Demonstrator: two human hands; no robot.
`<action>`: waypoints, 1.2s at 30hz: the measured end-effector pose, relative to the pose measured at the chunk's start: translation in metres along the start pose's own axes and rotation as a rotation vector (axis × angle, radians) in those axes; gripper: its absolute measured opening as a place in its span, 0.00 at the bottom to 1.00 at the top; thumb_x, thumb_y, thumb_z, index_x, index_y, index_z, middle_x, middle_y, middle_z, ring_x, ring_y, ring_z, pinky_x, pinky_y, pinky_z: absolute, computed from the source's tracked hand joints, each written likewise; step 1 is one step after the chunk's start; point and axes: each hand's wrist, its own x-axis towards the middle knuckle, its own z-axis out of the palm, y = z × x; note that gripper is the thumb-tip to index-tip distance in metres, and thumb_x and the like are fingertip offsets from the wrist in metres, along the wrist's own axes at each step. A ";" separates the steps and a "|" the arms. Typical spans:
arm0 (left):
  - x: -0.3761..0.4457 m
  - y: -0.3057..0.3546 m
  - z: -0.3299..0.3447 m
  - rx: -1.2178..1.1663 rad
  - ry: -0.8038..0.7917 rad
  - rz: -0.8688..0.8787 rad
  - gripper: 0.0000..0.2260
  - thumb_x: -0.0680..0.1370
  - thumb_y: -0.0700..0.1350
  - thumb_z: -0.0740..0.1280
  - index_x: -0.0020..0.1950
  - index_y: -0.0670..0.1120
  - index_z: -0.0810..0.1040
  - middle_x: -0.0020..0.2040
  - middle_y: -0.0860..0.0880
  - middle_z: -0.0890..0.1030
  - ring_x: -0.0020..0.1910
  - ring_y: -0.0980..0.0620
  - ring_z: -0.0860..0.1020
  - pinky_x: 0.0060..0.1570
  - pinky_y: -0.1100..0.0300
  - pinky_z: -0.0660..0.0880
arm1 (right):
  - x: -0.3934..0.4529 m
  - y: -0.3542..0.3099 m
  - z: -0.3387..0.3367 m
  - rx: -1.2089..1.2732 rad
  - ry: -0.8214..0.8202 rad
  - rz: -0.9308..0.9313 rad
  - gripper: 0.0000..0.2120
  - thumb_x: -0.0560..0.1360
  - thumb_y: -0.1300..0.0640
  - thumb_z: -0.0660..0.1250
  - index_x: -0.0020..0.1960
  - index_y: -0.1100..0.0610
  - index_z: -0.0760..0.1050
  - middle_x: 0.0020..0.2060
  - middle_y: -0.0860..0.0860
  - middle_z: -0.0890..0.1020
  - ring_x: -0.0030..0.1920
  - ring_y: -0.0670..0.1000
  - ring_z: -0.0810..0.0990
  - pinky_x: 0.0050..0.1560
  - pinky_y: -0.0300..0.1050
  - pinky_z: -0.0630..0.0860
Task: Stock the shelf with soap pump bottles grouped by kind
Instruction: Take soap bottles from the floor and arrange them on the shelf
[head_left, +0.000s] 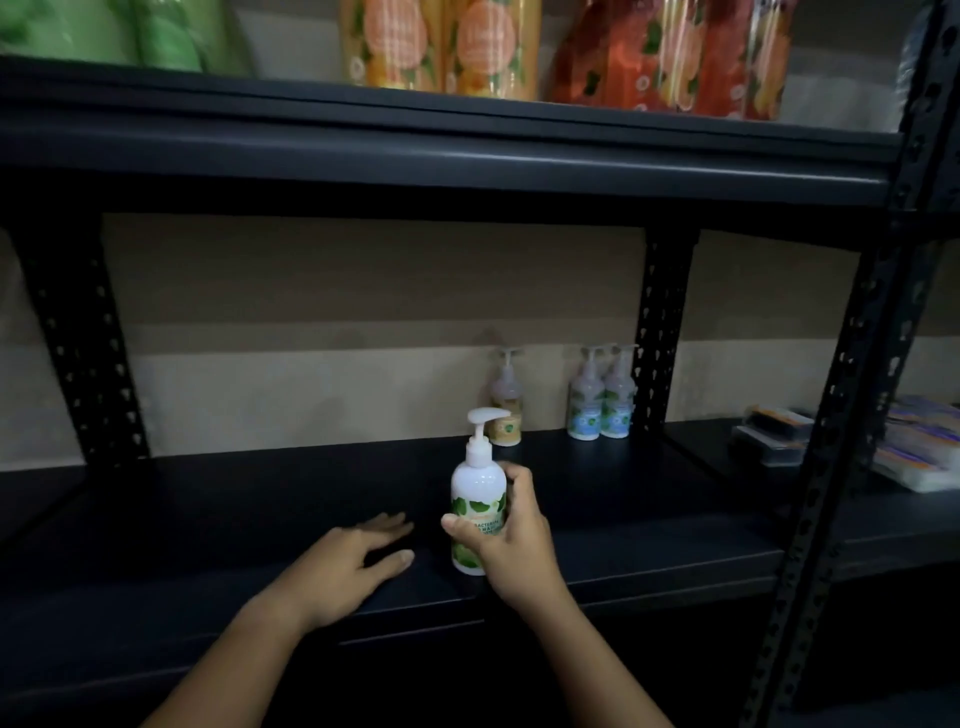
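My right hand (511, 540) grips a white pump bottle with a green leaf label (477, 493), upright near the front of the black shelf (260, 519). My left hand (348, 561) rests flat on the shelf just left of it, fingers straight, holding nothing. At the back of the shelf stands a pump bottle with a yellow label (506, 405). Two pump bottles with blue labels (601, 402) stand side by side to its right, by the rear post.
The upper shelf (441, 140) carries green packs at left, orange bottles (441, 47) and red-orange bottles (675, 57). A perforated black upright (826, 467) stands at right. Beyond it, flat packets (924, 447) and a dark box (774, 434) lie on the neighbouring shelf.
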 end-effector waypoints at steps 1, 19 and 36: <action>-0.002 -0.003 -0.002 -0.004 0.006 -0.009 0.32 0.77 0.69 0.59 0.78 0.58 0.68 0.79 0.62 0.62 0.76 0.68 0.54 0.75 0.67 0.49 | 0.002 0.001 0.005 -0.013 0.010 0.001 0.31 0.66 0.52 0.82 0.62 0.45 0.70 0.52 0.45 0.83 0.50 0.42 0.83 0.52 0.40 0.79; 0.047 -0.013 0.001 0.059 0.107 -0.278 0.32 0.82 0.64 0.58 0.83 0.53 0.59 0.84 0.56 0.53 0.83 0.55 0.49 0.80 0.57 0.49 | 0.120 0.045 0.084 -0.161 0.101 0.052 0.34 0.52 0.56 0.88 0.52 0.54 0.74 0.50 0.51 0.82 0.51 0.50 0.82 0.50 0.49 0.83; 0.079 -0.024 -0.004 0.082 0.176 -0.291 0.30 0.84 0.62 0.56 0.83 0.51 0.57 0.84 0.53 0.52 0.83 0.53 0.48 0.79 0.58 0.47 | 0.206 0.067 0.153 -0.203 0.076 0.065 0.37 0.49 0.59 0.89 0.52 0.57 0.72 0.51 0.54 0.82 0.51 0.53 0.82 0.49 0.52 0.84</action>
